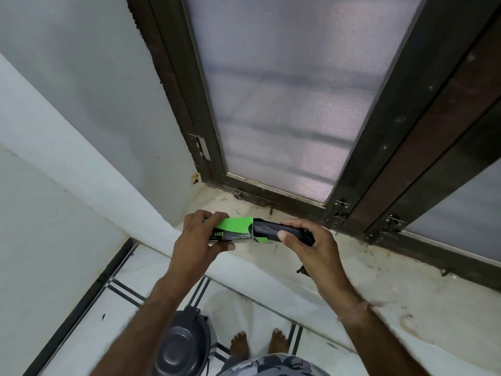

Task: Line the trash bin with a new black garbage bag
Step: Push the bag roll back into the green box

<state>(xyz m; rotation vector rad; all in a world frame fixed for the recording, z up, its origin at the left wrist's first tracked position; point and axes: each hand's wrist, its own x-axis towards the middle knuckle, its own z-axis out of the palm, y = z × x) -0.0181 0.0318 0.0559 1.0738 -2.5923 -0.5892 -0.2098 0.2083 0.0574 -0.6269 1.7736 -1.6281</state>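
A green and black carton (233, 232) of garbage bags is held over a stone window ledge (379, 283) by both hands. The left hand (198, 240) is closed around the carton's left end, fingers over the top and thumb beneath. The right hand (306, 242) is closed on a black roll of bags (273, 229) that sticks out of the carton's open right end.

The step in hand appears to be getting the roll out so that one bag can be taken. It is best done with the carton kept firm and level while the roll is drawn straight out along the carton's length; a twisted pull would likely be caught on the torn flap at the opening. Only one bag should then be separated, presumably at a perforation, which cannot be made out here.

The trash bin (183, 346), dark grey with its lid shut, stands on the tiled floor (130, 270) below the left forearm, just beside the person's bare feet (256, 343). The lid will have to be lifted before lining can be done. A meshed window (284, 90) in a dark frame rises behind the ledge, which is stained and dusty; nothing is seen blocking the way down to the bin.
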